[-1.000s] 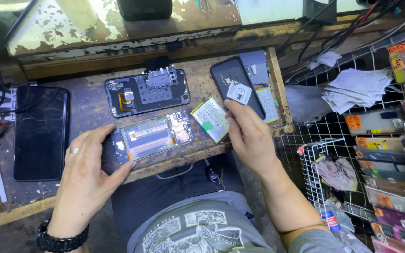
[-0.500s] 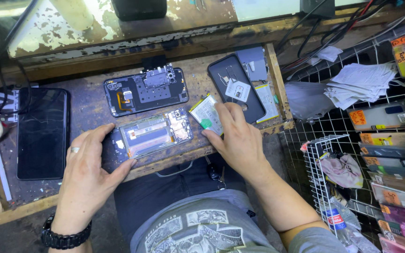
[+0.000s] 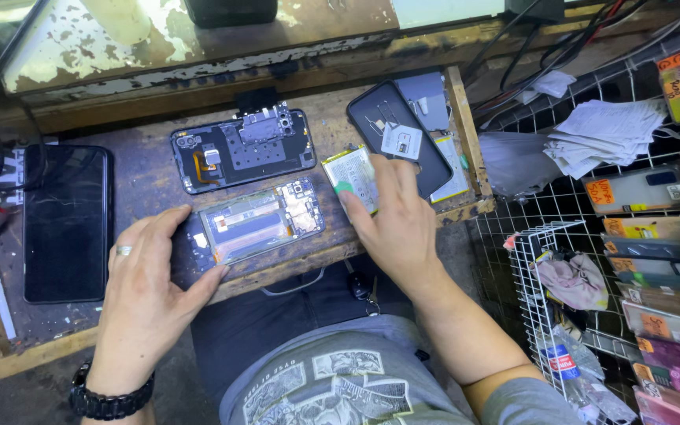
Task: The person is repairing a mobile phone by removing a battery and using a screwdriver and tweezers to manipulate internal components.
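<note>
2 bare hands are working over the wooden tray (image 3: 9, 358): 1 left hand (image 3: 147, 295) is resting at its front edge and 1 right hand (image 3: 395, 224) is reaching in from the front right. 1 ring (image 3: 123, 250) and 1 black wristwatch (image 3: 108, 400) are showing on the left one. 2 opened phone bodies are lying mid-tray: 1 open phone frame (image 3: 257, 224) near the front edge and 1 dark back housing (image 3: 242, 149) behind it. 1 flat battery (image 3: 349, 177) is sitting under the right fingertips. 1 black screen panel (image 3: 66, 220) is lying at the left edge. 1 dark phone (image 3: 407, 142) is leaning in the back right corner, carrying 1 small white card (image 3: 400, 140).
</note>
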